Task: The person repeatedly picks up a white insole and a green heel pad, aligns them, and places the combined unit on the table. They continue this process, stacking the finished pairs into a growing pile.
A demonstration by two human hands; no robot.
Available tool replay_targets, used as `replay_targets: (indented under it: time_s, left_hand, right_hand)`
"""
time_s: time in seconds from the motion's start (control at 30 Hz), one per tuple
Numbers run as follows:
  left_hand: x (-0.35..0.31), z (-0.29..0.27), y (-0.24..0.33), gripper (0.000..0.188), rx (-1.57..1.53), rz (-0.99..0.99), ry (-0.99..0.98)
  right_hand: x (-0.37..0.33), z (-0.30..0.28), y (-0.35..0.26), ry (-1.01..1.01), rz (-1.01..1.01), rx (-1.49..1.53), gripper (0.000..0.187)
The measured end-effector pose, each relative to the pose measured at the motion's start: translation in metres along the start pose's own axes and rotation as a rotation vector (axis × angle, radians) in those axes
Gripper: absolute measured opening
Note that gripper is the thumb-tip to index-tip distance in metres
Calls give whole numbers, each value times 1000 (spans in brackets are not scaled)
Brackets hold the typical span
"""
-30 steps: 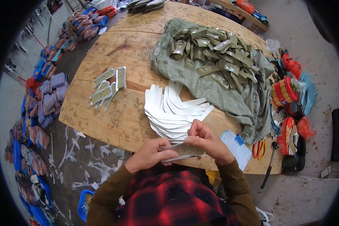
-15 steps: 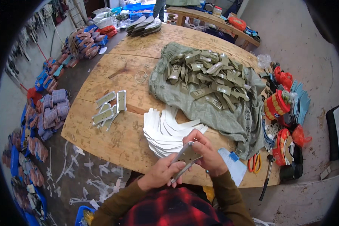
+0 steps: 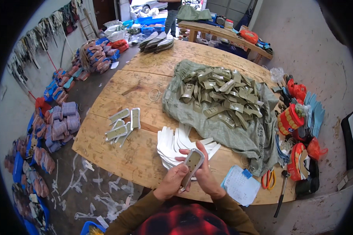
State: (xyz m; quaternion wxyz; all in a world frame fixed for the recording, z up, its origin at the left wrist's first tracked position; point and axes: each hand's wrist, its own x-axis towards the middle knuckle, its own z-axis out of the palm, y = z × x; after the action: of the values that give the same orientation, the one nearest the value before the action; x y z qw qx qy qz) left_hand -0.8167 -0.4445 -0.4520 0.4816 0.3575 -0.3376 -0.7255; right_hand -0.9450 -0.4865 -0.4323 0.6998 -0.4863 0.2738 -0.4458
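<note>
Close in front of me, a long olive piece with small holes and a raised white edging [image 3: 193, 162] is held up tilted between both hands. My left hand [image 3: 171, 181] grips its lower end, thumb across the face. Against its right edge, my right hand [image 3: 206, 178] holds with the fingers reaching up behind. Just beyond the hands lies a fanned stack of curved white strips [image 3: 170, 143]. Several similar olive pieces with white edging [image 3: 135, 118] rest in a loose group on the table's left side.
A heap of plain olive pieces [image 3: 223, 92] lies on a green woven sheet [image 3: 184, 111] upon the wooden table [image 3: 102, 147]. At right are a written paper sheet [image 3: 241, 188], orange-handled scissors [image 3: 268, 179] and a hammer [image 3: 281, 194]. A person [image 3: 171, 19] stands beyond the far edge.
The held piece has turned more upright with its face toward me. My right hand has shifted from over its upper end to along its right edge. The view has tilted up slightly.
</note>
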Motion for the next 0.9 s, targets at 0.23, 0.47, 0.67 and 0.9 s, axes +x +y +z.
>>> replay_targets:
  time_s: [0.23,0.47,0.67,0.9]
  left_hand:
    - [-6,-8,-4,55,-488,-205,-311]
    - [-17,-5,8,41,-58,-251,-139]
    - [-17,-5,12,29,-8,-247,-117]
    - [-12,-12,10,26,94,-280,-138]
  right_hand:
    - [7,-36,-1,-2,76,8,15]
    - [3,-24,-6,14,169,-84,17]
    - [7,-28,-26,-52,261,-316,36]
    - [2,-28,-16,-23,16,-908,47]
